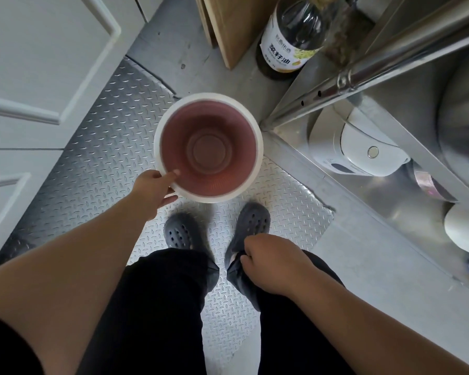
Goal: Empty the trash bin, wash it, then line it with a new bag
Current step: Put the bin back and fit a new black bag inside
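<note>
seen from above: a round trash bin [208, 148] with a white rim and a pink inside, upright and bare of any bag or litter, over a diamond-pattern metal floor plate [98, 147]. left hand [155, 189] clamped on the near-left edge of the bin's rim, thumb hooked inside against the pink wall, remaining fingers under the rim outside. right hand [271, 262] well apart from the bin, nearer the body, fingers drawn together and pinching a fold of dark trouser cloth at the right knee. below the bin, two dark perforated clogs [179, 231], one at each side, toes pointing toward the bin, both on the metal plate. beyond the bin, at its far right, a dark bottle [291, 39] with a white and yellow label, standing on grey floor just beside a leaning wooden board [234, 25]. right of the bin, the leg and rail of a stainless steel rack [363, 74], its foot just beside the bin's rim; cannot tell whether touching. under that rack, a white rounded appliance [360, 147] with a small round button, on a steel shelf. left of the bin, a white panelled door [38, 69], well apart. bare forearms and black trousers filling the near part of the view.
</note>
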Available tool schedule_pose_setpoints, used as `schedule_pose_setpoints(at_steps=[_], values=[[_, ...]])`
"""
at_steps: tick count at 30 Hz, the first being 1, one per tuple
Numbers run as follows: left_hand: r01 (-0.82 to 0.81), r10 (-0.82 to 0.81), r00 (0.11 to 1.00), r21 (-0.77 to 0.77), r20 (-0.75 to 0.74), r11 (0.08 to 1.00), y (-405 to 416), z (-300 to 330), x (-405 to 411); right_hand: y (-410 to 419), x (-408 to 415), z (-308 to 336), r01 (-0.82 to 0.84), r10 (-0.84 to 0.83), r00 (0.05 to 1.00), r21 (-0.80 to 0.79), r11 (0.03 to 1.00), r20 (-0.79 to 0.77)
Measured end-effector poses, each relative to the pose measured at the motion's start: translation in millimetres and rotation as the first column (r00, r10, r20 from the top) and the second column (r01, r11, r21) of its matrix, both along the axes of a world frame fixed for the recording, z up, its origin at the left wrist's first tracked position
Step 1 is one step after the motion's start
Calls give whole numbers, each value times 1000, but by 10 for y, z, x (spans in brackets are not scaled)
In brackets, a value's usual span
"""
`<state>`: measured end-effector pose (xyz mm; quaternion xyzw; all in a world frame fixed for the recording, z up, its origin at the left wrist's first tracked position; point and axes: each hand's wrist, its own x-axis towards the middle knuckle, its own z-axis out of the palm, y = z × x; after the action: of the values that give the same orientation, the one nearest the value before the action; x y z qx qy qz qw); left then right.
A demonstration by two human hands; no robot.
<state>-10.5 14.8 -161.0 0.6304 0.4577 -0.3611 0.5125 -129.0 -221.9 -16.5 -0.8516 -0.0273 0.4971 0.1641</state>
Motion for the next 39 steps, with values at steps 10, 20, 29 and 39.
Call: schedule_pose_setpoints(at_steps=[10,20,29,39], values=[[480,-467,872,66,-146,875,182,1415,-454,68,-91,629,25,-28,997,-42,999,-67],[769,-764,636,17,-105,638,162,3749,-1010,355,-135,2779,96,-90,992,64,993,-90],[829,-832,550,70,73,555,35,4997,-762,-87,-391,4073,420,-419,906,16,907,-57],[922,-930,368,133,2,365,-476,5158,-548,-1682,16,4238,840,-781,521,-42,541,345]])
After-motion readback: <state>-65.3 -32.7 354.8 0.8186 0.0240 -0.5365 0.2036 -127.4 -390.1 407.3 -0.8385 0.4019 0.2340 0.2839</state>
